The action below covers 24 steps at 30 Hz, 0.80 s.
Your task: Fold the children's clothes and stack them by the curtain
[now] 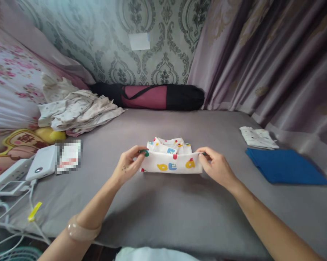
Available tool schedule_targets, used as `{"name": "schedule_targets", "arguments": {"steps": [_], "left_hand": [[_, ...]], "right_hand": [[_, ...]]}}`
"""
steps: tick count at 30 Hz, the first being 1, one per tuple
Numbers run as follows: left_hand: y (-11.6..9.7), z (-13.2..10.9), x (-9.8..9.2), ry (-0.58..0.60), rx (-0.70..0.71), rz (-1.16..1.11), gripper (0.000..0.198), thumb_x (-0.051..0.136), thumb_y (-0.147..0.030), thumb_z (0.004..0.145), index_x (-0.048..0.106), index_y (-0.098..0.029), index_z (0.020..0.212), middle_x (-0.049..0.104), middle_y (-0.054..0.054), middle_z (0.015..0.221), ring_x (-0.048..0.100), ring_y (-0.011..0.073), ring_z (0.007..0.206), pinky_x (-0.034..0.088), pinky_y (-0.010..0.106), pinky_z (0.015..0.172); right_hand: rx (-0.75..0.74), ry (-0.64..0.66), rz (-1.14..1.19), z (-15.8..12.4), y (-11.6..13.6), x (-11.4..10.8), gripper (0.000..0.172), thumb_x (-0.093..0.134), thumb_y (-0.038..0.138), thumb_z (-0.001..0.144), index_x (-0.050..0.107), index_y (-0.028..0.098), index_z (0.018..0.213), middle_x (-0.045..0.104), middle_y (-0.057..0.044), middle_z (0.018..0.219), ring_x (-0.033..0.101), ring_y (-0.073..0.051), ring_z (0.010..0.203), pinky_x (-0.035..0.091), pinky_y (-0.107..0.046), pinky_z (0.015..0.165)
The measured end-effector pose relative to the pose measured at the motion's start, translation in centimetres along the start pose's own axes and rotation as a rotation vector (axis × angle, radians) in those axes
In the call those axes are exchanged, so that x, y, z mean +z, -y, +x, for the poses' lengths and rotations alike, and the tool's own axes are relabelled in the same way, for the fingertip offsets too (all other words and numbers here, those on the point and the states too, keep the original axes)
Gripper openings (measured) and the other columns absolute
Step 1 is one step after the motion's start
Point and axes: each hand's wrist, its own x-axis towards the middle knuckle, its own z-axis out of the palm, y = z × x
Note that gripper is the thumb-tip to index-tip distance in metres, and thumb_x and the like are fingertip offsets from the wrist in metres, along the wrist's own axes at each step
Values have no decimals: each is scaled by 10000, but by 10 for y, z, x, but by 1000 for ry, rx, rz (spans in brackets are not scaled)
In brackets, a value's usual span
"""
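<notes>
A small white garment (183,166) with a colourful print lies on the grey bed sheet in front of me, its lower part folded up toward the collar. My left hand (130,162) pinches the left end of the fold's top edge between thumb and fingers. At the opposite end, my right hand (213,163) grips the same edge in a pinch. The raised edge is stretched straight between both hands. Beyond it, the garment's collar part (170,145) rests flat on the sheet. A pale bangle (83,229) circles my left wrist.
To the right lie a blue folded cloth (287,166) and a white folded cloth (258,137). Crumpled pale clothes (80,110) sit at the back left. A power bank (42,163), a power strip (12,175) and cables occupy the left edge. A long maroon-and-black bag (147,97) lies along the wall.
</notes>
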Motion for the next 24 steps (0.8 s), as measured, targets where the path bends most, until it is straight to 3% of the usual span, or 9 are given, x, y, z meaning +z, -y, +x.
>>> {"name": "schedule_targets", "arguments": {"steps": [5,10,13,18,24], "left_hand": [[22,46,20,-60,-102,-49,242,511,-338,820,649,-168,925,641,11,766,573,137,696,441,215,599],[42,69,38,-39,-196,128,252,448,-286,847,649,-205,975,633,7,742,577,159,694,457,264,643],[48,76,46,-32,-202,242,272,402,-244,866,639,-221,999,637,18,763,583,174,714,469,299,681],[56,80,53,-33,-141,417,301,337,-239,923,598,-241,1072,647,56,934,597,198,837,469,322,745],[60,79,56,24,-153,644,298,295,-266,968,533,-225,1143,622,103,1031,612,221,891,440,304,699]], "right_hand": [[153,-73,66,44,-25,24,206,474,312,842,631,192,900,697,-32,796,636,-166,699,461,-254,629],[254,-70,-42,65,-55,54,234,440,278,837,632,185,933,710,-63,856,641,-189,769,456,-280,703],[294,-37,-114,72,-65,65,260,412,268,871,627,178,984,712,-84,903,642,-201,815,448,-282,722],[241,9,-281,81,-66,70,308,347,279,946,605,199,1095,712,-96,1003,644,-219,898,422,-281,732],[232,72,-453,88,-62,72,349,317,345,995,588,225,1179,715,-98,1013,660,-221,884,398,-276,687]]}}
